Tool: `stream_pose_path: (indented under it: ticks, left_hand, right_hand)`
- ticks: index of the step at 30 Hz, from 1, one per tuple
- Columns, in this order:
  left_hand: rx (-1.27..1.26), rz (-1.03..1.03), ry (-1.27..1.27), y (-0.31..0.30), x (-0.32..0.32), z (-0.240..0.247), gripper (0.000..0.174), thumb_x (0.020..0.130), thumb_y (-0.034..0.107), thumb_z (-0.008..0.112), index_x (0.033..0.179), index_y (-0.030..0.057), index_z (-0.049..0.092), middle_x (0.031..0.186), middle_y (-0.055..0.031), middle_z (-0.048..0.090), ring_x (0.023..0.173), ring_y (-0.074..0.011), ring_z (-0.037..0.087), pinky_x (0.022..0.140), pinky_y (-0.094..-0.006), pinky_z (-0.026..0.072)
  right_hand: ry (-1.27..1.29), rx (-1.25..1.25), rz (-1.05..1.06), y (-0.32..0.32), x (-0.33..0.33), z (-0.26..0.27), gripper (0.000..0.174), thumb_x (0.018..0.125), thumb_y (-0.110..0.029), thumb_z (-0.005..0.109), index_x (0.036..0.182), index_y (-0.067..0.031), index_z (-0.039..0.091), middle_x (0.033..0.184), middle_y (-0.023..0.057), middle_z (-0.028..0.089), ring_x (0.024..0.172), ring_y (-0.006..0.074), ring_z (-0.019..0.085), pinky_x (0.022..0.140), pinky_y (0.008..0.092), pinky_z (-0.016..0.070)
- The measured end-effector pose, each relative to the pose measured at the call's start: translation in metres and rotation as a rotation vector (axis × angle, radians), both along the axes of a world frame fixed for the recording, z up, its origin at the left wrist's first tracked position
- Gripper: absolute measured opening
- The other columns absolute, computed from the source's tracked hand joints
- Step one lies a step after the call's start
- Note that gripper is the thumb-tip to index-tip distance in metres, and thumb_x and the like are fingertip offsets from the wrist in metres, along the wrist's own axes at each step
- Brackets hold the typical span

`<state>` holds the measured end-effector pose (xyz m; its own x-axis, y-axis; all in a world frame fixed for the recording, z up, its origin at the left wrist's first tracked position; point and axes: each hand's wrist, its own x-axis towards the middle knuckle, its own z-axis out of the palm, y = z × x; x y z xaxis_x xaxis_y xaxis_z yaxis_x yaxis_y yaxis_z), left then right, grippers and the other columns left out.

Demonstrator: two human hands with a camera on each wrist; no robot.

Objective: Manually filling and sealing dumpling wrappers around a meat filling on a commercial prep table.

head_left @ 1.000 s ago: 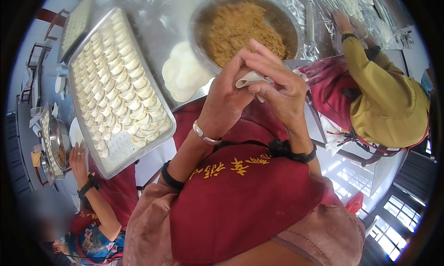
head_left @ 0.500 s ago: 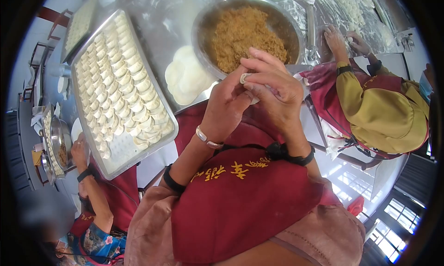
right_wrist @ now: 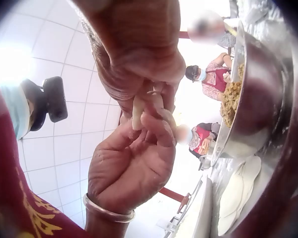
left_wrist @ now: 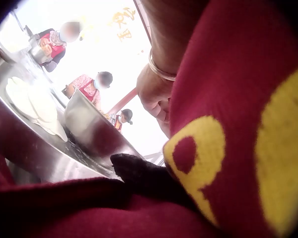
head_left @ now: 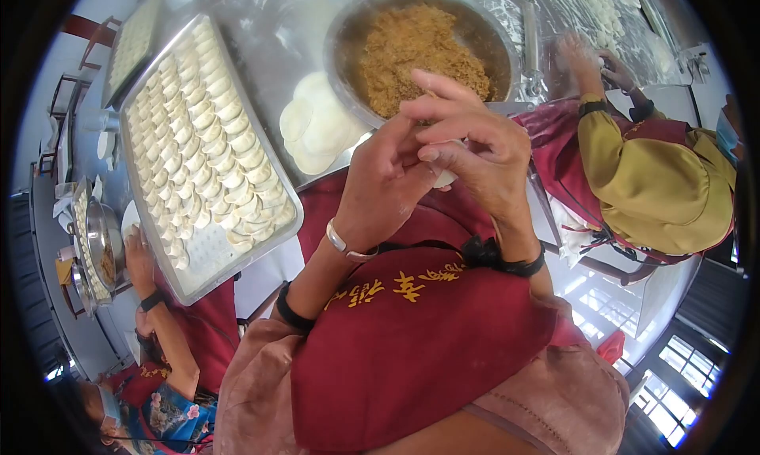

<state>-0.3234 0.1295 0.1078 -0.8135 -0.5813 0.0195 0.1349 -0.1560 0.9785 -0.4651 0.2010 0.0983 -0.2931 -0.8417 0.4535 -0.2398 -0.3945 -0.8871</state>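
Note:
Both hands meet in front of the apron, below the bowl of orange-brown filling [head_left: 419, 47]. A pale piece of dough [head_left: 446, 178] shows between them, mostly covered by fingers in the head view. In the right wrist view the folded dough [right_wrist: 138, 113] is pinched from below by the left hand [right_wrist: 134, 168], which wears a silver bangle, and from above by the right hand [right_wrist: 144, 54]. The left hand [head_left: 384, 174] and right hand [head_left: 483, 158] touch at the fingers. Round wrappers [head_left: 317, 126] lie stacked left of the bowl.
A metal tray [head_left: 207, 261] of many folded dumplings stands at the left, with another tray [head_left: 131, 47] behind it. One person [head_left: 665, 170] works at a floured surface on the right; another [head_left: 170, 352] sits at lower left beside a smaller bowl [head_left: 101, 245].
The fingers have closed further over the dough, whose folded edge was plainer earlier. The neighbour's hand at the left has moved lower, and the right neighbour's hands have shifted.

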Motion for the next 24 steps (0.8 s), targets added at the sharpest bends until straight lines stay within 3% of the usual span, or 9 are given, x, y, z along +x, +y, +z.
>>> stream_pose_path:
  ticks: [6,9,12,15,16,20,24]
  left_hand:
    - [0.122,0.057,0.064,0.003,-0.001,-0.005,0.033,0.09,-0.007,0.056,0.123,-0.0039,0.054,0.108,-0.0079,0.065,0.096,-0.0122,0.064,0.083,-0.0259,0.054]
    - [0.124,0.074,0.104,0.002,-0.002,-0.01,0.036,0.091,-0.004,0.06,0.127,-0.0041,0.054,0.114,-0.0079,0.064,0.102,-0.0125,0.062,0.088,-0.0264,0.0517]
    - [0.079,0.095,0.1,0.004,-0.002,-0.01,0.038,0.092,-0.001,0.062,0.129,-0.0053,0.054,0.116,-0.0086,0.064,0.106,-0.0134,0.061,0.09,-0.0267,0.0508]
    - [0.008,0.099,-0.008,0.0,-0.002,-0.009,0.037,0.092,-0.001,0.062,0.127,-0.0067,0.054,0.116,-0.0093,0.064,0.106,-0.0143,0.061,0.091,-0.027,0.0508]
    - [-0.015,0.1,-0.058,-0.001,-0.002,-0.009,0.037,0.092,-0.001,0.062,0.127,-0.0072,0.054,0.116,-0.0095,0.064,0.106,-0.0146,0.061,0.091,-0.0272,0.0508]
    - [0.158,0.159,0.05,-0.001,-0.004,-0.012,0.04,0.091,-0.002,0.063,0.128,-0.0071,0.051,0.117,-0.0103,0.063,0.108,-0.0149,0.061,0.092,-0.0277,0.0507]
    - [0.085,0.135,0.111,0.002,-0.005,-0.015,0.044,0.094,0.003,0.06,0.133,-0.0068,0.045,0.128,-0.014,0.056,0.117,-0.0175,0.056,0.1,-0.0324,0.0464]
  right_hand:
    - [-0.072,-0.02,-0.009,-0.003,0.005,-0.004,0.018,0.072,-0.001,0.076,0.09,-0.0014,0.075,0.105,0.0125,0.073,0.127,0.0306,0.054,0.096,0.0369,0.0491]
    - [-0.078,0.0,-0.157,-0.005,0.015,0.005,0.015,0.074,0.0,0.075,0.089,-0.0003,0.075,0.105,0.0135,0.073,0.128,0.0298,0.053,0.097,0.037,0.0487]
    - [-0.148,-0.03,-0.055,-0.002,0.009,-0.006,0.021,0.076,-0.001,0.074,0.098,-0.0002,0.074,0.111,0.0124,0.072,0.131,0.0294,0.051,0.101,0.0377,0.046]
    - [0.066,-0.05,-0.051,-0.006,0.0,-0.017,0.028,0.079,-0.003,0.072,0.107,-0.0011,0.072,0.119,0.0113,0.069,0.134,0.0292,0.048,0.105,0.0383,0.0424]
    - [0.032,-0.013,-0.065,-0.006,0.001,-0.016,0.029,0.08,-0.004,0.072,0.108,-0.0019,0.072,0.119,0.011,0.069,0.133,0.0295,0.048,0.107,0.0391,0.0409]
    - [-0.158,0.046,-0.191,-0.011,0.022,-0.001,0.028,0.083,-0.007,0.071,0.11,-0.0048,0.072,0.12,0.0104,0.068,0.134,0.0306,0.047,0.11,0.0411,0.0363]
    - [-0.001,-0.027,-0.11,-0.01,0.008,-0.018,0.031,0.085,-0.013,0.069,0.116,-0.007,0.07,0.126,0.0102,0.066,0.138,0.0313,0.042,0.111,0.0412,0.0348]
